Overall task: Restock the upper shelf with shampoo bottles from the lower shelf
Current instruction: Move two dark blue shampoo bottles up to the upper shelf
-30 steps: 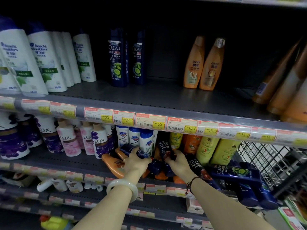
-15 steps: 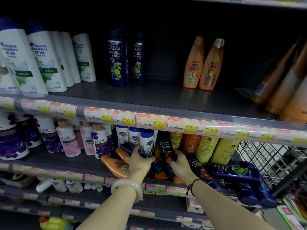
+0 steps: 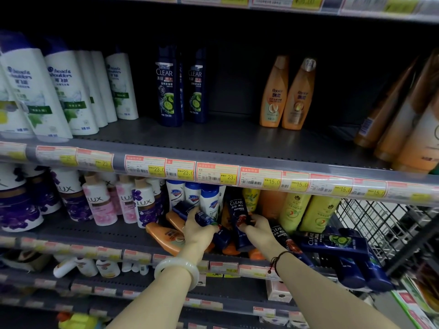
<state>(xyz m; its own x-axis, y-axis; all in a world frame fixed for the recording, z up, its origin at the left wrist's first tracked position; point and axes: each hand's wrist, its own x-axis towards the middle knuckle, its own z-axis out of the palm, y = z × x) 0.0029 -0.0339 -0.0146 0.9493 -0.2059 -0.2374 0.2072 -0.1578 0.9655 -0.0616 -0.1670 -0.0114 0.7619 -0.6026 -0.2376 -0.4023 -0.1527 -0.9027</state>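
Two shelves (image 3: 237,141) fill the view, and both hands are down in the lower one. On the upper shelf, from the left, stand white Head & Shoulders bottles (image 3: 59,91), then two dark blue Clear bottles (image 3: 168,89) set well back, then a bare stretch of shelf, two orange Rejoice bottles (image 3: 285,96), and more orange bottles (image 3: 403,119) crowding the right edge. Below the price-tag rail (image 3: 213,173), the lower shelf (image 3: 78,230) holds Lux bottles (image 3: 99,205) at the left and white Safeguard bottles (image 3: 197,198) toward the middle. In front of those the left hand (image 3: 198,231), with a pale bangle (image 3: 177,271) on its wrist, is wrapped around a dark blue bottle (image 3: 190,211) lying tilted over toppled orange bottles (image 3: 166,236). Just beside it the right hand (image 3: 257,230), a dark cord (image 3: 276,260) at the wrist, grips an upright dark Clear bottle (image 3: 237,210). Further right, more dark blue Clear bottles (image 3: 332,243) lie flat in a heap, with yellow-green bottles (image 3: 297,212) standing behind and a wire basket (image 3: 384,224) beyond.
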